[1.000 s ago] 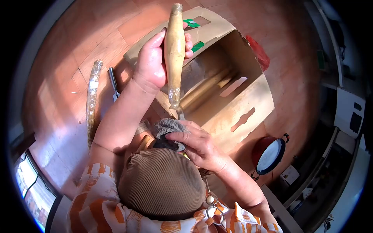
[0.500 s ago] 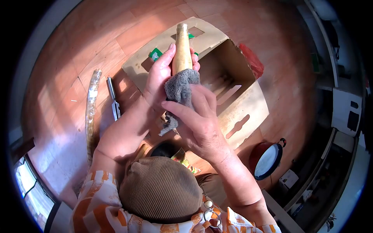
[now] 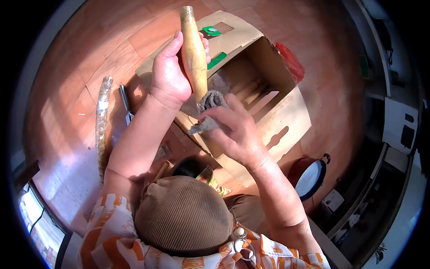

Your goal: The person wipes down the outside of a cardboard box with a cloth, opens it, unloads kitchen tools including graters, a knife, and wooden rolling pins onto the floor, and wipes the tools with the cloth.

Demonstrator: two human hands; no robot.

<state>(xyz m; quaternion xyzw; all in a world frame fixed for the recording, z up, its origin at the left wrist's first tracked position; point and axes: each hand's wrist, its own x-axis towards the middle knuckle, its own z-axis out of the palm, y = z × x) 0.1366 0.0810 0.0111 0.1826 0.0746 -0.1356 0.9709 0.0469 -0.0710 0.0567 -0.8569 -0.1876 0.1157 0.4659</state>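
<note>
My left hand point(image 3: 170, 74) is wrapped around a pale yellow lotus root point(image 3: 194, 51), long and smooth, with a narrow neck at its upper end. It is held tilted over the near left side of a cardboard box. My right hand point(image 3: 239, 132) grips a crumpled grey cloth point(image 3: 212, 100) pressed around the root's lower end, which the cloth partly hides. Beneath both hands stands the open cardboard box point(image 3: 284, 119), its flaps spread out. Similar pale long shapes point(image 3: 255, 89) lie dimly inside it.
Left on the tiled floor lie a long plastic-wrapped piece point(image 3: 102, 116) and a metal-handled tool point(image 3: 124, 98), partly behind my forearm. A red plastic bag point(image 3: 290, 62) sits behind the box. A dark-rimmed pan point(image 3: 309, 180) stands at right, near shelving point(image 3: 398, 121).
The lotus root and my left hand have moved up and left. My right hand has slid the cloth down from the root's middle to its lower end.
</note>
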